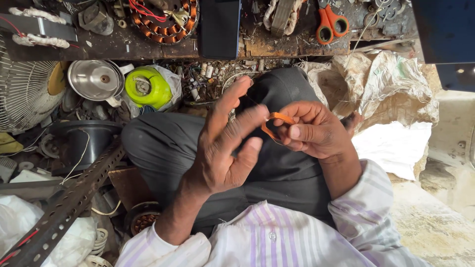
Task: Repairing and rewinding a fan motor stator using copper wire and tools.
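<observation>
A thin orange loop (pixel 275 124), bent and glossy, sits pinched in the right hand (pixel 314 131) above the lap; the left hand (pixel 225 148) is spread, fingers loose, touching its edge. Beyond, a scarred rusty table (pixel 277 47) carries orange scissors (pixel 330 23) and a copper-wound stator (pixel 166 20).

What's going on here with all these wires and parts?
A person sits at a cluttered workbench and works a small orange loop, wire or band I cannot tell, over the lap. The right hand pinches the loop; the left hand is spread open beside it, fingertips near the loop. On the bench lie a copper-wound motor ring and orange scissors. A fan guard and a green plastic part sit below.
</observation>
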